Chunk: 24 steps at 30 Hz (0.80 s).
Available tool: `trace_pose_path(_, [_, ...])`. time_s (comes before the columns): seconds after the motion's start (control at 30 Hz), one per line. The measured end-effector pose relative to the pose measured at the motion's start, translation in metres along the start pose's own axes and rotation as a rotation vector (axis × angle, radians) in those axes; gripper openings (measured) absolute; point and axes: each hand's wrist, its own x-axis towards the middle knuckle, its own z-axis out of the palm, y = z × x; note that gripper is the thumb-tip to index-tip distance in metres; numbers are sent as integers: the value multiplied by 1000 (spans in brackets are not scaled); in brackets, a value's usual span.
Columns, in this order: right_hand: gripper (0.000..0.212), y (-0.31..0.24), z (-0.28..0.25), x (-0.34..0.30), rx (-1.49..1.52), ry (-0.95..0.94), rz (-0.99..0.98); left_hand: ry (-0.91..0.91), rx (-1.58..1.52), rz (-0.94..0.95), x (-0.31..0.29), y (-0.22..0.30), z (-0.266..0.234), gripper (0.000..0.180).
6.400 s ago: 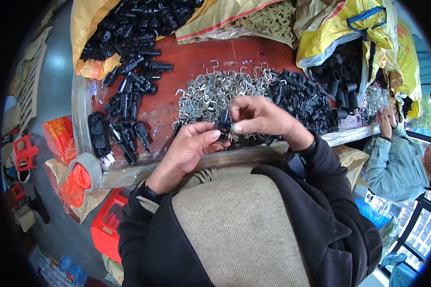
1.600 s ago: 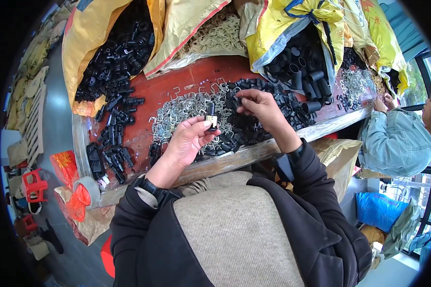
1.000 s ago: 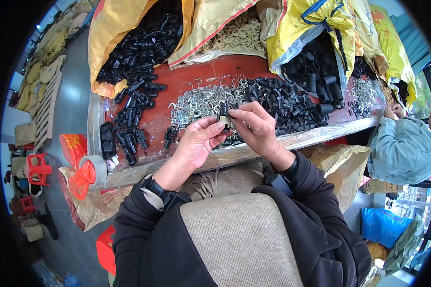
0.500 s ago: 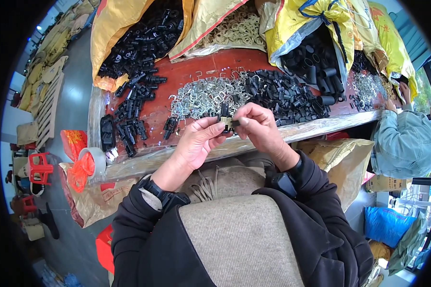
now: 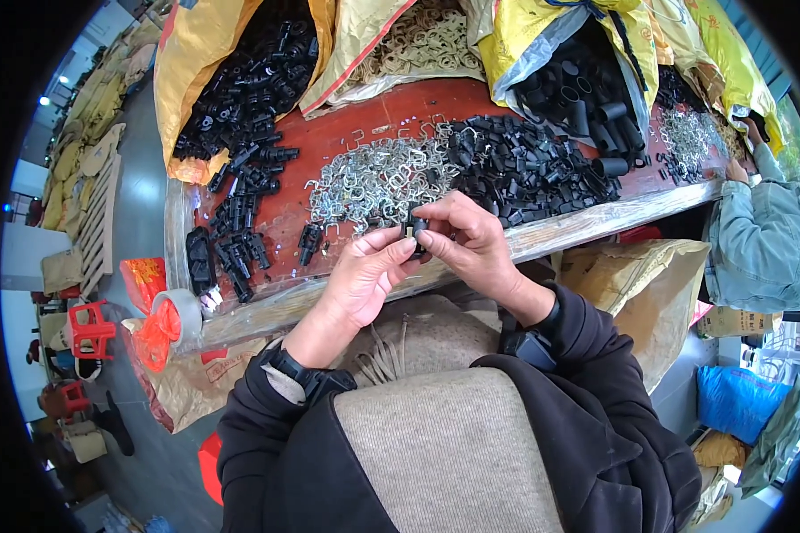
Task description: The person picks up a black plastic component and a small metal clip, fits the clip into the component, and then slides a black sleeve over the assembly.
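Just above the table's near edge, my left hand (image 5: pixel 371 271) is closed on a small black plastic fitting (image 5: pixel 415 228) with a pale yellowish piece in it. My right hand (image 5: pixel 473 242) meets it from the other side, thumb and fingers pinched against the fitting. Whether a separate small part sits between the right fingertips is hidden. Beyond my hands lies a heap of silvery U-shaped metal clips (image 5: pixel 378 182). A pile of small black plastic pieces (image 5: pixel 529 169) adjoins it on the right. To the left, black plastic fittings (image 5: pixel 240 213) trail down the red table (image 5: pixel 329 120).
Sacks stand along the back, holding black fittings (image 5: pixel 258 80), beige rings (image 5: pixel 422 43) and black tubes (image 5: pixel 582 102). A roll of tape (image 5: pixel 185 317) hangs at the left corner beside a red bag (image 5: pixel 156 333). Another person (image 5: pixel 764 226) works at the right.
My right fingers have come in from beside the fitting and now press against it. The whole view has shifted slightly.
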Motion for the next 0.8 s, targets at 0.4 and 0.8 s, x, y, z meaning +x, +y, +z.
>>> trace_pose_path(0.4, [25, 8, -11, -9, -174, -3, -199, -66, -18, -95, 7, -5, 1, 21])
trace_pose_path(0.8, [37, 54, -221, -20, -1203, 108, 91, -102, 244, 124, 21, 9, -16, 26])
